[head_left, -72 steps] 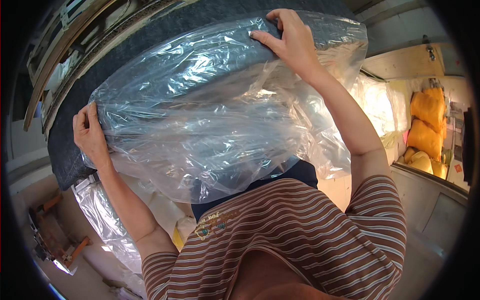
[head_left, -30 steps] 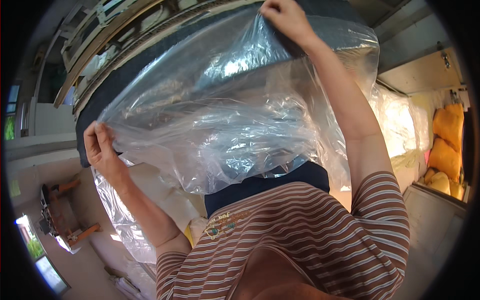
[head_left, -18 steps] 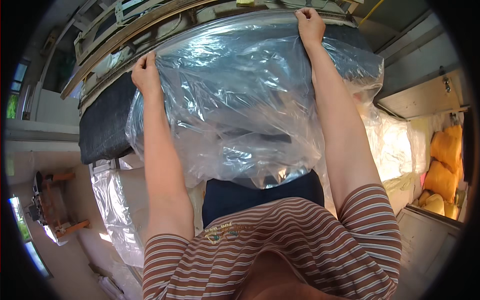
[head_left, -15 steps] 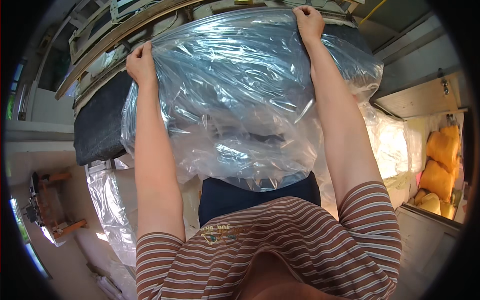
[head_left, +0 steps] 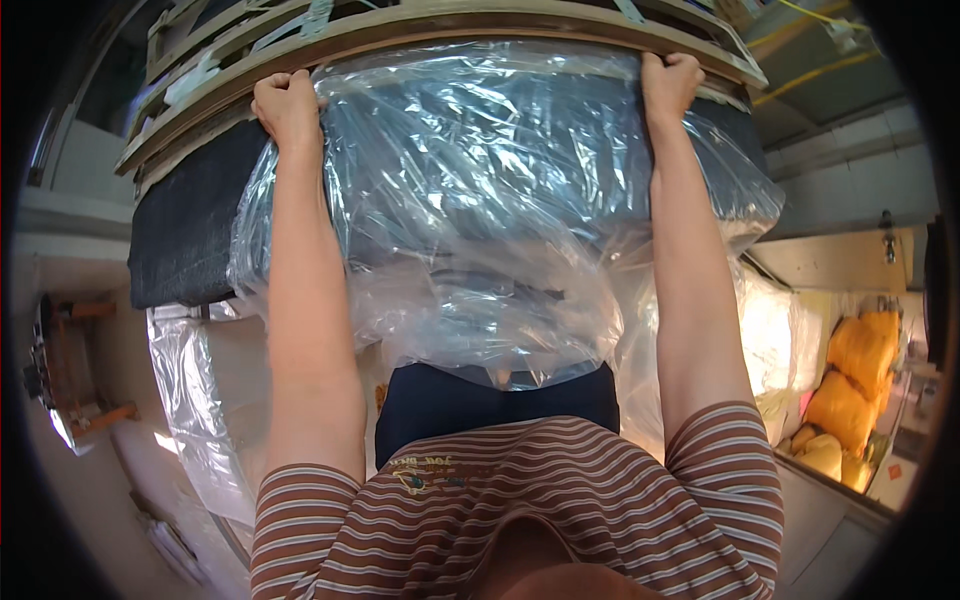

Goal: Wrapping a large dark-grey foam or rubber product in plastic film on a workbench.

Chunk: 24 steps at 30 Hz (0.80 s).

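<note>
Drawn level since the earliest frame, the left hand (head_left: 288, 108) and the right hand (head_left: 672, 88) are now at the far edge of the dark-covered counter (head_left: 188, 225); the left has come up from the counter's left end. Well apart, both curl their fingers closed on the far edge of a clear plastic sheet (head_left: 500, 135), which lies creased across the counter and hangs over its near side. Just beyond the counter runs a slatted wooden frame (head_left: 480, 22). Navy trousers (head_left: 490, 402) and a striped shirt (head_left: 590, 490) show nearside of the counter. Shiny film (head_left: 185, 375) hangs below its left end; orange bundles (head_left: 843, 408) sit off to its right.
</note>
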Each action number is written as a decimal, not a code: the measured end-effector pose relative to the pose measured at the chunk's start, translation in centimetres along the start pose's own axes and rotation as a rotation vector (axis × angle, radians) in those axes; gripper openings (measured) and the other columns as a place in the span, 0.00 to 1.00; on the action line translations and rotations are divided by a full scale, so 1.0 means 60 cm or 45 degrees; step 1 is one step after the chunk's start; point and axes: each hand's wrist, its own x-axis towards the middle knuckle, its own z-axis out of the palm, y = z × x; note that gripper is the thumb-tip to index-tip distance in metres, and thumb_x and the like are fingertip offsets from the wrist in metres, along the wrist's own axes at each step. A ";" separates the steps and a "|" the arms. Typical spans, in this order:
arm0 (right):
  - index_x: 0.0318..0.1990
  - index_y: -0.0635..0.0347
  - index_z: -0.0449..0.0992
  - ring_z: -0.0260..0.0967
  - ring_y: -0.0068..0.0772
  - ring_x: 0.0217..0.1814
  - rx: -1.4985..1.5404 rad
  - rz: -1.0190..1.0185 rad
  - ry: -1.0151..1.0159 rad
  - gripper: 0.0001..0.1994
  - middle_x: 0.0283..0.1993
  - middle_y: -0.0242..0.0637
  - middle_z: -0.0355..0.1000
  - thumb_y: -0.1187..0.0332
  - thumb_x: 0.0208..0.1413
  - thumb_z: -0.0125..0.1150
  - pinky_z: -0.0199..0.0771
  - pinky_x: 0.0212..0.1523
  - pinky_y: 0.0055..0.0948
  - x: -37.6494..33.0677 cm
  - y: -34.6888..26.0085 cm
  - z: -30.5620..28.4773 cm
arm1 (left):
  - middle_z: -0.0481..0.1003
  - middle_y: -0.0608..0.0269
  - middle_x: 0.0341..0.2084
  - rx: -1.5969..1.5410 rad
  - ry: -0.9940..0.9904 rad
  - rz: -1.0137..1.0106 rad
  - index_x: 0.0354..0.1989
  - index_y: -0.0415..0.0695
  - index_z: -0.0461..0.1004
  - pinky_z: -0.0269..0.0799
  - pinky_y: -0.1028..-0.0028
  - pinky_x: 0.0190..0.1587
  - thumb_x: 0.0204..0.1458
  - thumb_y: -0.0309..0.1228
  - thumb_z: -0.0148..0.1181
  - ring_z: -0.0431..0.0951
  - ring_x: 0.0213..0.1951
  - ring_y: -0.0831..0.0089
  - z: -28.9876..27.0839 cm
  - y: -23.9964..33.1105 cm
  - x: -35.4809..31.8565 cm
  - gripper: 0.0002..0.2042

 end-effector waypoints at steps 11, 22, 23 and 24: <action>0.30 0.66 0.69 0.61 0.54 0.45 0.065 -0.024 0.068 0.17 0.37 0.54 0.65 0.57 0.51 0.53 0.59 0.48 0.45 0.045 0.059 0.010 | 0.66 0.44 0.40 0.091 -0.074 0.103 0.33 0.36 0.71 0.63 0.63 0.49 0.48 0.44 0.55 0.68 0.43 0.54 -0.031 0.040 -0.034 0.19; 0.39 0.62 0.68 0.58 0.17 0.26 1.443 0.693 -0.330 0.14 0.26 0.28 0.63 0.60 0.56 0.53 0.58 0.26 0.18 -0.161 -0.082 -0.169 | 0.69 0.74 0.25 -0.332 -0.240 0.376 0.34 0.39 0.74 0.59 0.84 0.30 0.57 0.34 0.51 0.63 0.27 0.86 -0.237 0.101 -0.137 0.10; 0.42 0.64 0.69 0.57 0.17 0.25 1.511 0.722 -0.532 0.16 0.25 0.28 0.63 0.60 0.55 0.56 0.57 0.25 0.18 -0.163 -0.094 -0.191 | 0.67 0.75 0.24 -0.381 -0.252 0.216 0.33 0.40 0.73 0.55 0.84 0.27 0.57 0.35 0.51 0.60 0.26 0.88 -0.263 0.113 -0.162 0.10; 0.42 0.64 0.69 0.57 0.17 0.25 1.538 0.749 -0.502 0.16 0.25 0.28 0.63 0.60 0.55 0.56 0.57 0.25 0.18 -0.161 -0.099 -0.204 | 0.64 0.77 0.22 -0.426 -0.264 0.065 0.32 0.42 0.73 0.50 0.85 0.24 0.57 0.35 0.51 0.57 0.24 0.89 -0.286 0.119 -0.179 0.10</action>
